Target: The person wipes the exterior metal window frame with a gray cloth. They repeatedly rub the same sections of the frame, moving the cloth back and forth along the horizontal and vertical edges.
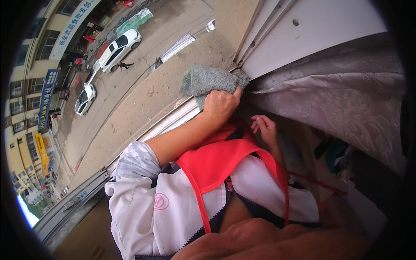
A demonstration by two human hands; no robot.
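Observation:
My left hand (222,103) grips a grey textured cloth (211,78), its fingers bunched into the fabric. The cloth lies over the lower corner of a window opening, where the white window track (175,117) meets the upright frame (260,34). Part of the cloth spreads onto the dusty outer ledge (148,91), and one end hangs over the track. Further right, my right hand (266,128) is held in front of the red apron (217,162), with loosely bent fingers and nothing visible in it. The cloth hides the corner itself.
A shiny patterned curtain (351,94) hangs to the right, close to my hands. Beyond the ledge the view drops to a street (143,61) with a white car (120,48) and several shop signs. A sliding window frame (74,198) runs along the lower left.

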